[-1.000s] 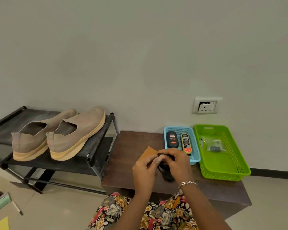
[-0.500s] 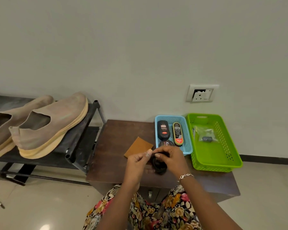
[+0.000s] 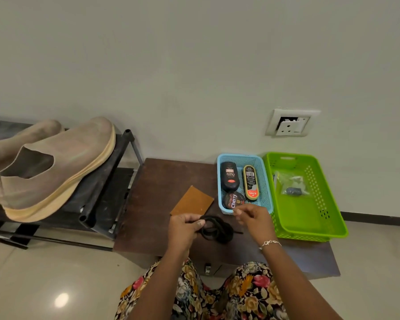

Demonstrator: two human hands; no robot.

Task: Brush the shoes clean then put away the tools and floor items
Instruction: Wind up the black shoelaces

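- Location type: domestic interior, the shoe-storage corner of a home.
- Black metal shoe rack [image 3: 98,192] stands against a plain painted wall [image 3: 194,65] and carries a pair of tan slip-on shoes [image 3: 62,167].
- Household wall socket [image 3: 291,123] is mounted low on the wall, with dark skirting [image 3: 379,220] at the wall base.
- Glossy light floor tiles [image 3: 44,269] show a lamp reflection.
- Low dark wooden tabletop [image 3: 166,179] sits beside the rack. It carries a blue basket [image 3: 240,156] of shoe-polish containers [image 3: 229,176], with a green basket [image 3: 310,218] just beside it.
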